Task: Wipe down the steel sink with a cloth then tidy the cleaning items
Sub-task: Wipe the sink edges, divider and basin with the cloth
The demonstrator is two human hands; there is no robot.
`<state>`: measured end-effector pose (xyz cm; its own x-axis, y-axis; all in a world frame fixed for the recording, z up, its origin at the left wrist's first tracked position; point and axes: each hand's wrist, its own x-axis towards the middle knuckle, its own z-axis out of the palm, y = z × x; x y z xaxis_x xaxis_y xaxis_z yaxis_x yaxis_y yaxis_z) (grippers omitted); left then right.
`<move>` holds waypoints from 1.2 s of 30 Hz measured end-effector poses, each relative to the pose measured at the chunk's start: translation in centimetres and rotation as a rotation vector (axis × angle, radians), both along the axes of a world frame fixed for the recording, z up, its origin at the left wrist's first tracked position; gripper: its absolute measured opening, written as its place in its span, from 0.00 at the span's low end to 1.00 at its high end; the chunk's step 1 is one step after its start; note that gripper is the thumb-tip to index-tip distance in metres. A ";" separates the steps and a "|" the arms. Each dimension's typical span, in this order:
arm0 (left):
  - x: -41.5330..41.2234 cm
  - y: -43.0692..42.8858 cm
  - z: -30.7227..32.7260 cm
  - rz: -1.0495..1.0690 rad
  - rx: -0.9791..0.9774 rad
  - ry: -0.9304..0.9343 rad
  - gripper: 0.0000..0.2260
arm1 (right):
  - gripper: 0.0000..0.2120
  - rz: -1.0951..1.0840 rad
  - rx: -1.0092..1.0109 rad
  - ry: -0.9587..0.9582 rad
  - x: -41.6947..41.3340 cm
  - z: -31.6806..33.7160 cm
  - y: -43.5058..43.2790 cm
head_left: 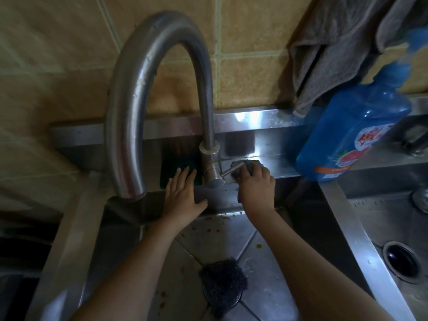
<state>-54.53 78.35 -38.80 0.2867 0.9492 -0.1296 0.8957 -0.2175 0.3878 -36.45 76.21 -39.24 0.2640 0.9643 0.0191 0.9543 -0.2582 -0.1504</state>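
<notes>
1. Yellowish wall tiles (pixel 250 72) ran behind a two-basin steel sink (pixel 335 216), with a big curved faucet (pixel 129 93) rising from the far ledge.
2. What looked like a grey cloth (pixel 251 163) sat on that far ledge, just right of the faucet base and right by the little lever (pixel 231 169). Most of it was hidden under the right hand (pixel 256 185).
3. My guess on handling: it was soft, floppy and light, probably damp, so it would bunch and mould into corners. It's best held as a wad in the palm with the fingers on top. A loose edge could snag on the lever.
4. The right hand was curled over the cloth, clamped on it and pressing it onto the ledge, with the forearm reaching in from the near right across the basin.
5. The left hand (pixel 183 193) lay flat on the ledge left of the faucet base, fingers straight and together, thumb out, holding nothing. Its fingertips reached a green sponge (pixel 171 165) at the back; I couldn't tell if they touched it.
6. Stuff to tidy: a dark scrubber (pixel 222 283) sitting over the near basin's drain, and a blue detergent bottle (pixel 352 130) on the ledge to the right. Grey towels (pixel 328 49) hung above the bottle.
7. Orange food specks (pixel 222 220) dotted the basin floor below the hands, so I'd say the wiping was far from done.
</notes>
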 end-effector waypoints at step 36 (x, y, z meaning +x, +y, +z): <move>-15.9 -17.0 4.4 0.482 -0.068 -0.409 0.21 | 0.12 0.047 0.161 0.936 -11.7 1.4 -13.7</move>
